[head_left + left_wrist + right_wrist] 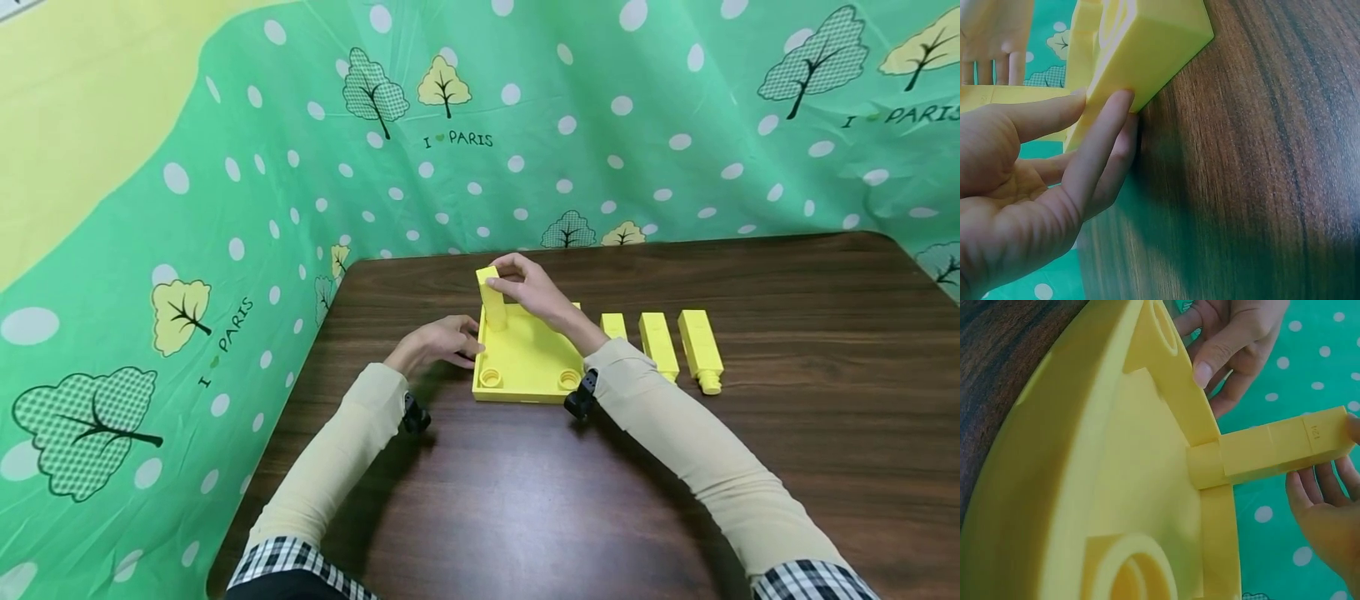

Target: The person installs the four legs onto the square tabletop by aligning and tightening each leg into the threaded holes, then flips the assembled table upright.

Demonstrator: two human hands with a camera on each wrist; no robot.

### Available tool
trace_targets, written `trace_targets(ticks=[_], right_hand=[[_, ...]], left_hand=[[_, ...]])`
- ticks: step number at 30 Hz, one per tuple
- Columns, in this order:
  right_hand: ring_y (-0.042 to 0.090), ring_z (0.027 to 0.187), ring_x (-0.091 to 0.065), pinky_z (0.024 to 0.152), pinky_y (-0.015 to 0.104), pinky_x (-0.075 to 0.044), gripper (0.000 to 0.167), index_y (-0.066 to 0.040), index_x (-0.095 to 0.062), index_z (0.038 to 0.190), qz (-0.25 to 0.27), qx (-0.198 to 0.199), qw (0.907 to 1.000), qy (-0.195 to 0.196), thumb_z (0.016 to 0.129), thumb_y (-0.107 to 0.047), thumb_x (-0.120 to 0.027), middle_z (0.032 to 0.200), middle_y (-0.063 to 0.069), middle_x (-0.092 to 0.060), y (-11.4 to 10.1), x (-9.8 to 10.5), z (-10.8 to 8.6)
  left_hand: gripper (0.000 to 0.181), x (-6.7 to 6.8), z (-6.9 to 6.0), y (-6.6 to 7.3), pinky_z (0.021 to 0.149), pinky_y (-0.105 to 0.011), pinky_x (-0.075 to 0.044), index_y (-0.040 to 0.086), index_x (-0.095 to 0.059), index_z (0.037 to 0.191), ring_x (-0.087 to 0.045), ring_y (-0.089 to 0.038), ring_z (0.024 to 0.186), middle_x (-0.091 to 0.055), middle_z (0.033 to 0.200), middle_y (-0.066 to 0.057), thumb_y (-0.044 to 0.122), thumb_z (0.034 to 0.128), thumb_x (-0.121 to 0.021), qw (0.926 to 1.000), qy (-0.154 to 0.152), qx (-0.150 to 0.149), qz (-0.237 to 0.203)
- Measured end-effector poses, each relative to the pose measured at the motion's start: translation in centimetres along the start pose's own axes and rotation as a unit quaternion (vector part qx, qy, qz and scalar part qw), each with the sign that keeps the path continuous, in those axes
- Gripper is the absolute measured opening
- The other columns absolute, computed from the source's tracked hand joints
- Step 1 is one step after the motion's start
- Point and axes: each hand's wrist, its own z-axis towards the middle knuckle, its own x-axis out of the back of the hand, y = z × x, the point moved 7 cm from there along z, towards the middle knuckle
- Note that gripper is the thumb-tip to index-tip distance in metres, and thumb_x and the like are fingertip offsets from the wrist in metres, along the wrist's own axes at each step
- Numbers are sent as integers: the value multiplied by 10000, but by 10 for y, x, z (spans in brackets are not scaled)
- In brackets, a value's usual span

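A shallow yellow panel (528, 354) with raised edges and round corner sockets lies on the table. At its far-left corner a square yellow leg (491, 298) stands upright, its lower end at the corner socket. My right hand (536, 292) grips the upper part of this leg between thumb and fingers. In the right wrist view, the leg (1282, 442) meets the panel's corner (1207, 465); how deep it sits is hidden. My left hand (442, 340) holds the panel's left edge, thumb at the rim and fingers along the outer wall (1160, 56).
Several more yellow legs lie in a row right of the panel, the rightmost leg (701, 350) with its threaded-looking end toward me. My right forearm partly covers the others. The dark wooden table (495, 500) backs onto a green patterned curtain (525, 125).
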Motion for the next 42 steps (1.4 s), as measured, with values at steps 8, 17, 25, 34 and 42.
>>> trace_targets(ticks=[8,17,25,34,42], right_hand=[[241,1076,-585,935,411,-518,353,-77,-507,1187,-329,39,9989,330,920,-254,-655,1154,120,-572,-2,2,-1],[200,1047,-592,903,375,-524,417,-108,-510,1176,-1050,183,9920,679,890,-360,-679,1122,73,-596,-5,3,-6],[205,974,-598,885,335,-527,407,-68,-514,1147,-1390,549,9852,836,881,-316,-697,1064,93,-582,-11,1,-9],[232,927,-589,837,344,-530,377,-46,-503,1075,-1826,918,9737,1010,894,-327,-679,992,111,-558,-16,-3,-12],[221,914,-597,832,340,-536,373,-55,-501,1053,-1864,991,9708,1135,889,-335,-685,974,103,-558,-16,-2,-12]], left_hand=[[467,2,3,0,807,-341,-597,22,-370,1347,-566,-223,899,-525,1071,-151,65,939,-592,10000,45,39,-21],[462,1,3,0,810,-342,-597,27,-377,1344,-569,-223,900,-529,1061,-149,72,939,-595,10000,13,50,17],[475,-1,2,0,817,-342,-594,21,-372,1358,-572,-223,903,-536,1073,-147,70,940,-594,10000,-23,36,12],[461,-1,1,-2,807,-338,-597,21,-365,1354,-575,-218,894,-537,1056,-139,62,947,-579,10000,-15,94,-27],[466,-1,1,0,814,-335,-594,24,-357,1364,-562,-222,879,-530,1005,-126,68,952,-571,9999,-33,110,31]])
